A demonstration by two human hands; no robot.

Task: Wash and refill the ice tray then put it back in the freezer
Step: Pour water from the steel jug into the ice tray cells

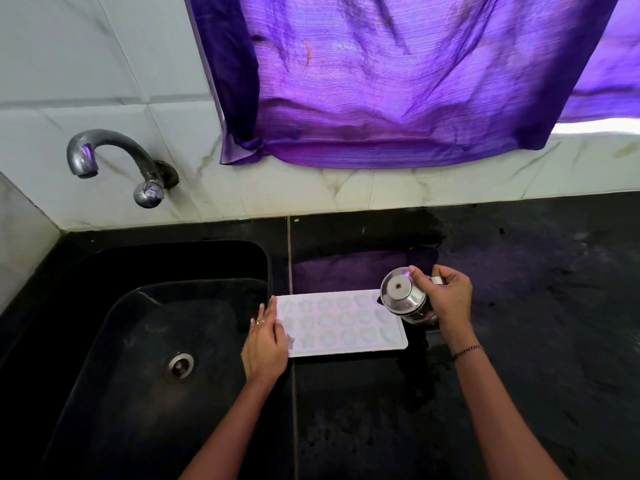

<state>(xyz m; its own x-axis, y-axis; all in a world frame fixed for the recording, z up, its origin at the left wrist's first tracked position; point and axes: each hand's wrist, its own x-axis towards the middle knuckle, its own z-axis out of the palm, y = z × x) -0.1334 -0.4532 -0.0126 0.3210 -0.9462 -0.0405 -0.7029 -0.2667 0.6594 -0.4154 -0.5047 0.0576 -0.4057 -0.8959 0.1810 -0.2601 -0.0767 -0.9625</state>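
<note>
My left hand (265, 341) is lying flat on the left end of the tray (343, 323), fingers straight and pointing away from me, thumb resting on the tray's top, a ring (260, 321) showing on one finger. The white tray is sitting flat on the black tabletop (519, 358), long side towards me, its left end right at the sink (194, 261) edge. I'm seeing star and round cells in rows; whether there's water in them, I can't tell.

My right hand (446, 296) is gripping a steel pot (403, 296), fingers curled round it, and I'm holding it tipped over the tray's right end, one round end of it facing up at me. A bracelet (467, 349) is sitting on that wrist.

To the left, the dark sink is dropping away with its drain (179, 367) at the bottom. Further back, the curved tap (114, 161) is sticking out of the tiled wall (86, 64), spout over the sink. Beyond the tabletop, a purple curtain (398, 81) is hanging, light glowing through it.
</note>
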